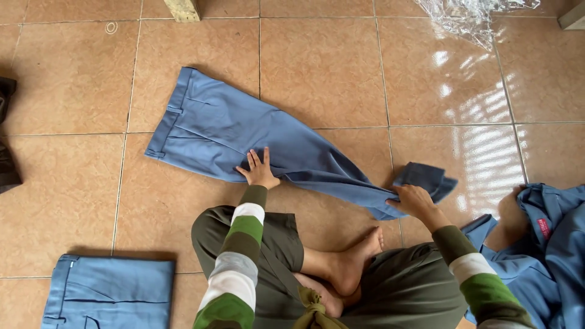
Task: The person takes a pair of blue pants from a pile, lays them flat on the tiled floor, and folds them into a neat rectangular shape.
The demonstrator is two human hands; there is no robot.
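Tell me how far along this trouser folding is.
Done: one folded pair lies at lower left. In hand: the left hand presses flat blue trousers while the right hand turns up the hem. Left: a blue heap at right.

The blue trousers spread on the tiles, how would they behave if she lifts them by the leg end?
The blue trousers would probably sag: the hem under the right hand already folds over. They look light. On the glossy floor tiles they'd likely slide, though the left hand pins them.
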